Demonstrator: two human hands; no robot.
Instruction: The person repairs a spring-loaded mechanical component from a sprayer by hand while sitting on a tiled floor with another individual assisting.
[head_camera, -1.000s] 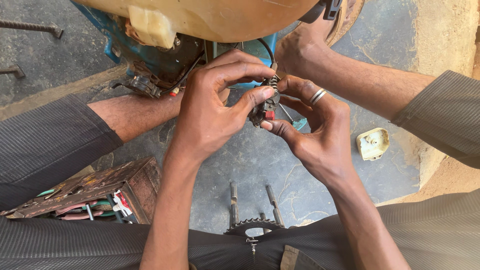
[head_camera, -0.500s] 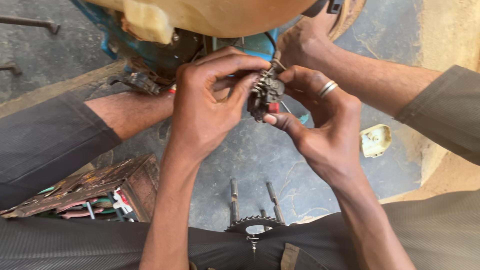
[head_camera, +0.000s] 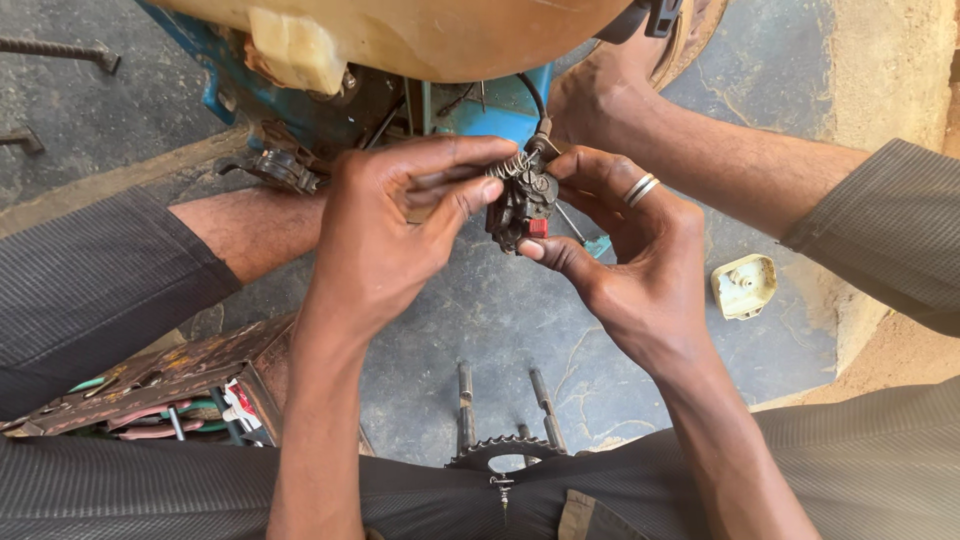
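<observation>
Both my hands meet over a small dark metal part (head_camera: 520, 208) with a red tab, held just below a blue machine frame (head_camera: 490, 105). My left hand (head_camera: 395, 225) pinches the part's top with thumb and forefinger, right at a little coil spring (head_camera: 508, 165). My right hand (head_camera: 630, 255), with a ring on one finger, cradles the part from the right and underneath. A black cable (head_camera: 533, 100) runs from the part's top up into the machine.
A tan tank (head_camera: 430, 30) tops the frame. Two bare limbs in grey striped cloth (head_camera: 90, 280) reach toward it from left and right. A rusty toolbox (head_camera: 150, 380) sits lower left, a sprocket (head_camera: 495, 455) and rods (head_camera: 465, 390) below, a cream plastic piece (head_camera: 745, 285) at right.
My fingers have shifted slightly on the part, and the left thumb and forefinger now close on the spring end. The part stays in the same spot.
</observation>
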